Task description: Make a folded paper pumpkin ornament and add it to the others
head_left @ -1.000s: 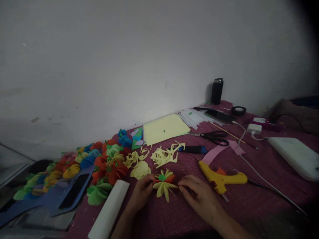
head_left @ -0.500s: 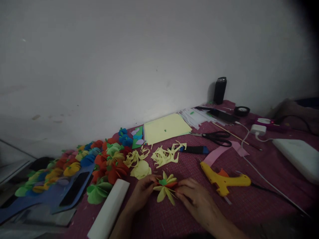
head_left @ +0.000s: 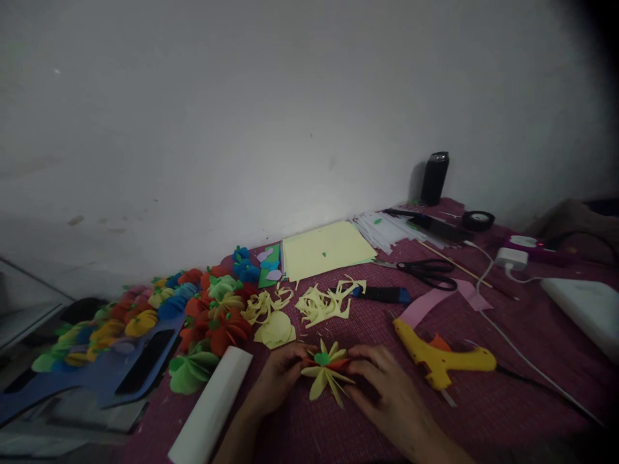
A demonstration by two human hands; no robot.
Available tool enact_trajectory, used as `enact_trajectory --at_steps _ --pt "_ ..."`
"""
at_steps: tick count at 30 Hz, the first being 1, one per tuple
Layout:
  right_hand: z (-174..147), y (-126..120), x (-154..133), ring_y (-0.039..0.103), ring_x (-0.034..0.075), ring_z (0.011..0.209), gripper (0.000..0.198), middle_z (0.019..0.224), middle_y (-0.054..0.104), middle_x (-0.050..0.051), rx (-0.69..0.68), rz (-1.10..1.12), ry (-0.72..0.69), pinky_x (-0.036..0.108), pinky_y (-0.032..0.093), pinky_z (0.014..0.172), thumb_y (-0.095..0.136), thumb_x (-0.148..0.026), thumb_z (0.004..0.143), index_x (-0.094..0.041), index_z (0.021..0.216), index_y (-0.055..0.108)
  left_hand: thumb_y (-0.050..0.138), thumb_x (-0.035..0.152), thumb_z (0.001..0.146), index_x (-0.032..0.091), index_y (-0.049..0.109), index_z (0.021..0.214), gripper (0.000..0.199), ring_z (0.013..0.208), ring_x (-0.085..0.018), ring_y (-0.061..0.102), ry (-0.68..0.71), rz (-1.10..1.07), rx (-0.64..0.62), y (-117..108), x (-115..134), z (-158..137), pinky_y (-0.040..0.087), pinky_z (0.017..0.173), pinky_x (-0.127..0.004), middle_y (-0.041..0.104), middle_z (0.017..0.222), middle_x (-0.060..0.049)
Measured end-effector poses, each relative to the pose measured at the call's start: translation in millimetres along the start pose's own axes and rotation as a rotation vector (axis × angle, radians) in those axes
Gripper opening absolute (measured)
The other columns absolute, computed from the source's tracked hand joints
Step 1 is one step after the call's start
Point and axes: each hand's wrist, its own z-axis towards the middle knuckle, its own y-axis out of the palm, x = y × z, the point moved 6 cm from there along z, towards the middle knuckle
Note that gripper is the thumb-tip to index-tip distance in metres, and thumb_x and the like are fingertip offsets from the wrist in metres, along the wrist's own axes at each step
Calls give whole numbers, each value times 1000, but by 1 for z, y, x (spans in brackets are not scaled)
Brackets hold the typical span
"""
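Observation:
Near the front of the table a paper flower (head_left: 325,375) is held between my two hands. It has pale yellow petals, some orange-red petals at its sides and a green piece at the centre. My left hand (head_left: 278,377) pinches its left side at an orange petal. On the opposite side, my right hand (head_left: 387,386) has thumb and fingers closed on the right petals. A yellow glue gun (head_left: 442,356) lies just right of my right hand. Beyond my left hand rests a small stack of pale yellow paper circles (head_left: 275,330).
Colourful paper pumpkins and flowers (head_left: 227,328) crowd the left, beside a white roll (head_left: 213,403). Yellow paper scraps (head_left: 322,303), a blue-black cutter (head_left: 382,294), black scissors (head_left: 428,269) and yellow sheets (head_left: 329,248) lie behind. A dark can (head_left: 435,180) stands near the wall; cables cross the right.
The flower is tipped slightly, with its petals spread a little wider, and remains between both hands. The whole view has shifted slightly.

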Motion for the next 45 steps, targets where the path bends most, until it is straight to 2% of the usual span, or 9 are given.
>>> enact_trajectory --at_steps 10,15,20,24,30,34,38,43,45 --pt "8 3 -9 52 20 99 24 106 60 3 -120 19 -96 38 45 85 55 -9 82 -26 98 60 64 23 78 18 64 85 9 94 -19 60 37 -26 7 6 3 1 46 83 -33 65 101 -7" --pt "9 9 -4 54 20 97 27 103 63 2 -163 -17 -108 38 45 82 55 -10 83 -28 102 61 66 20 76 18 68 78 4 92 -19 60 51 46 4 8 6 2 45 83 -30 66 97 -7" --pt "11 9 -6 56 20 96 25 104 64 4 -170 -46 -141 38 47 80 52 -13 85 -27 104 62 64 21 78 18 69 74 6 80 -16 59 68 113 20 8 6 2 45 75 -27 65 84 -5" --pt "12 8 -6 57 20 94 26 102 65 4 -143 -43 -145 37 49 79 52 -12 85 -26 103 63 64 22 78 19 70 76 7 83 -17 58 76 160 28 8 11 1 45 77 -28 64 85 -5" --pt "11 8 -5 56 20 98 23 105 63 5 -113 -27 -140 38 48 83 54 -15 84 -26 102 64 68 22 74 20 70 82 8 102 -21 56 82 218 74 7 16 -2 41 91 -32 61 105 -7" --pt "11 6 -5 56 19 98 24 105 63 5 -99 3 -142 36 48 83 54 -14 84 -26 102 63 66 26 76 21 68 84 10 107 -23 54 99 224 118 1 15 -7 39 94 -37 58 113 -9" --pt "12 4 -6 57 19 98 22 104 63 4 -95 14 -124 36 48 83 53 -14 84 -26 99 64 57 35 81 22 63 99 23 119 -27 44 170 200 186 -6 28 -17 33 99 -43 50 125 -10" --pt "14 2 -9 56 19 97 27 104 64 4 -103 44 -106 36 48 83 55 -10 81 -26 100 64 59 31 81 26 56 115 35 126 -28 36 202 295 147 11 52 -21 30 103 -44 40 134 -9" --pt "14 3 -9 56 19 97 28 105 64 3 -102 49 -105 36 48 83 55 -9 81 -27 101 64 61 26 80 27 56 115 35 125 -27 37 224 313 130 19 58 -18 31 102 -43 40 134 -9"
